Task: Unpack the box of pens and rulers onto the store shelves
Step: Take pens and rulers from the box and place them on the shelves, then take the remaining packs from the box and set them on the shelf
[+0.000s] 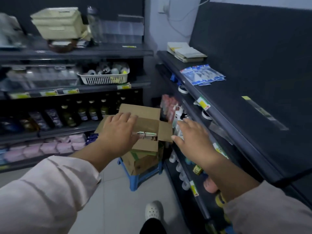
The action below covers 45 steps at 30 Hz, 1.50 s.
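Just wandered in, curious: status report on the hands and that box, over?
Left hand open, spread over open brown cardboard box. Right hand open beside it. Packs inside, none lifted. Flaps folded out, nothing in the way.

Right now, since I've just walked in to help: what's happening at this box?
A person reaches both hands to an open cardboard box, which sits on another carton on a blue stool. The left hand is flat over its left flap; the right hand hovers open by the right flap. Packs lie inside; neither hand holds anything.
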Each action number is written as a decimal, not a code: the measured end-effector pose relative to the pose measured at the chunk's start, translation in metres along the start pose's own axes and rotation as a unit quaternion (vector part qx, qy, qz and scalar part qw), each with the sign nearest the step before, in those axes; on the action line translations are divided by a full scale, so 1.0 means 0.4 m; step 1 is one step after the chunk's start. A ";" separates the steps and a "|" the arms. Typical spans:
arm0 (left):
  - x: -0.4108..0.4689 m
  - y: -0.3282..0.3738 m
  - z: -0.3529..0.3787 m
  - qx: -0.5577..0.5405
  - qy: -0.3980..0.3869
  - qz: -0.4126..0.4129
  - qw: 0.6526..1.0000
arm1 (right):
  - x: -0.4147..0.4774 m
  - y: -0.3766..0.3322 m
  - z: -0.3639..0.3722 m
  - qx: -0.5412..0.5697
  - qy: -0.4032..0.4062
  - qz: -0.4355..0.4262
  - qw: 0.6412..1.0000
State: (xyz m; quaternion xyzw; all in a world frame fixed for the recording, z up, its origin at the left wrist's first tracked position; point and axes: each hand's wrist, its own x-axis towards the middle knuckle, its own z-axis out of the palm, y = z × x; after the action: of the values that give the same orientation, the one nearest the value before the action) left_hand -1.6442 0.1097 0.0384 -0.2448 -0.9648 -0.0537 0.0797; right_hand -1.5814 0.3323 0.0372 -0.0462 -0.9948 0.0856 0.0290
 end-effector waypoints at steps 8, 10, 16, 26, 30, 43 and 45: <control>0.292 -0.162 0.178 -0.003 -0.064 -0.071 0.995 | 0.415 0.007 0.174 0.032 -0.074 -0.056 0.995; 0.361 -0.199 0.233 -0.008 -0.089 -0.090 0.992 | 0.516 0.012 0.227 0.036 -0.101 -0.066 0.992; 0.482 -0.315 0.418 -0.032 -0.151 -0.142 0.978 | 0.752 0.015 0.411 0.021 -0.191 -0.086 0.978; 0.589 -0.518 0.768 -0.036 -0.203 -0.183 0.961 | 0.974 -0.049 0.799 0.032 -0.292 -0.099 0.951; 0.602 -0.573 0.890 -0.050 -0.209 -0.190 0.958 | 1.018 -0.067 0.960 0.024 -0.333 -0.096 0.938; 0.566 -0.622 1.030 -0.113 -0.191 -0.194 0.956 | 1.089 -0.082 1.235 -0.043 -0.379 -0.074 0.922; 0.565 -0.623 1.031 -0.118 -0.187 -0.192 0.956 | 1.095 -0.089 1.246 -0.061 -0.378 -0.071 0.921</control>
State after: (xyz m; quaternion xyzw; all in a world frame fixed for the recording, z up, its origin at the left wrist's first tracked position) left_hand -2.0128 0.0555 -0.3418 -0.0686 -0.9781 -0.1345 -0.1436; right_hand -2.0525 0.2564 -0.4249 0.0585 -0.9359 0.0333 -0.3457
